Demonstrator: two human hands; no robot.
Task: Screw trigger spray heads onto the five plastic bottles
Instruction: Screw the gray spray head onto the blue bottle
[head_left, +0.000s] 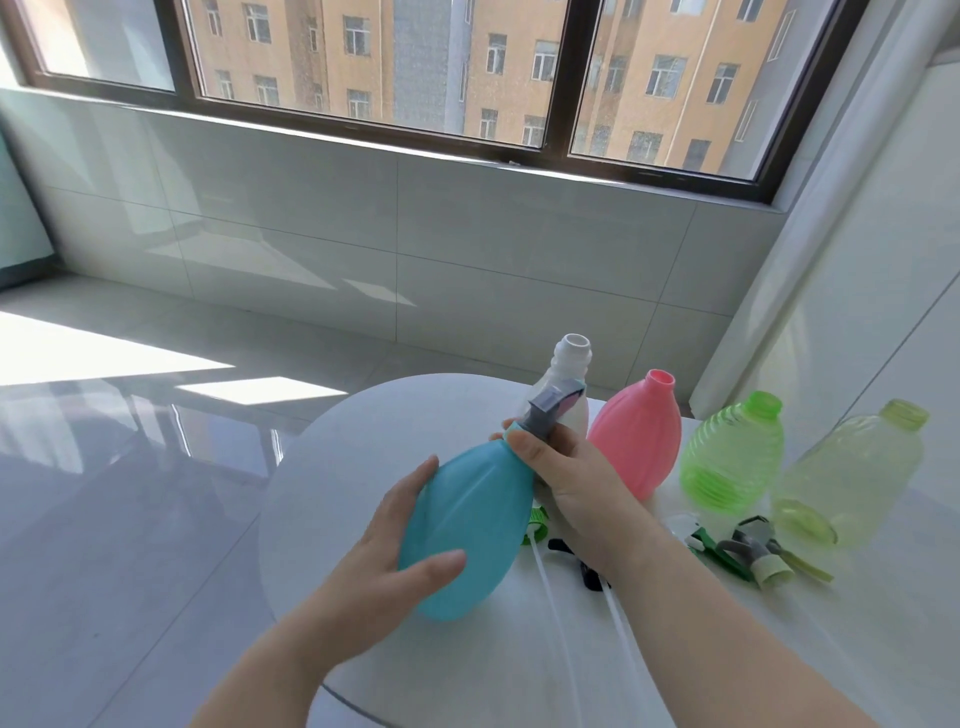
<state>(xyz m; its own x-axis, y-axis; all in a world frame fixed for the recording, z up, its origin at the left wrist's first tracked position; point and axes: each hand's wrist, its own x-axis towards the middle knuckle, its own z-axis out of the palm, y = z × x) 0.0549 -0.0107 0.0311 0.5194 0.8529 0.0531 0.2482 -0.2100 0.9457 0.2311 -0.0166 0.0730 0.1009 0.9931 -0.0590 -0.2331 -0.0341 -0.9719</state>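
A blue bottle (467, 525) is tilted above the white round table (363, 441). My left hand (384, 566) grips its lower body. My right hand (566, 473) is curled round the neck, where a grey trigger spray head (553, 402) sits on the bottle. Behind stand a white bottle (571, 358), a pink bottle (636, 441), a green bottle (732, 457) and a pale yellow-green bottle (852, 478), all with open necks. Loose spray heads lie on the table: a green one (706, 545), a grey one (763, 551), a black one (587, 564) and another green one (537, 525) partly hidden under the blue bottle.
White dip tubes (561, 634) from the loose heads run toward the table's near edge. The table's curved edge drops to a glossy tiled floor (130, 493) on the left. A tiled wall and window stand behind; a white cabinet (857, 312) is at the right.
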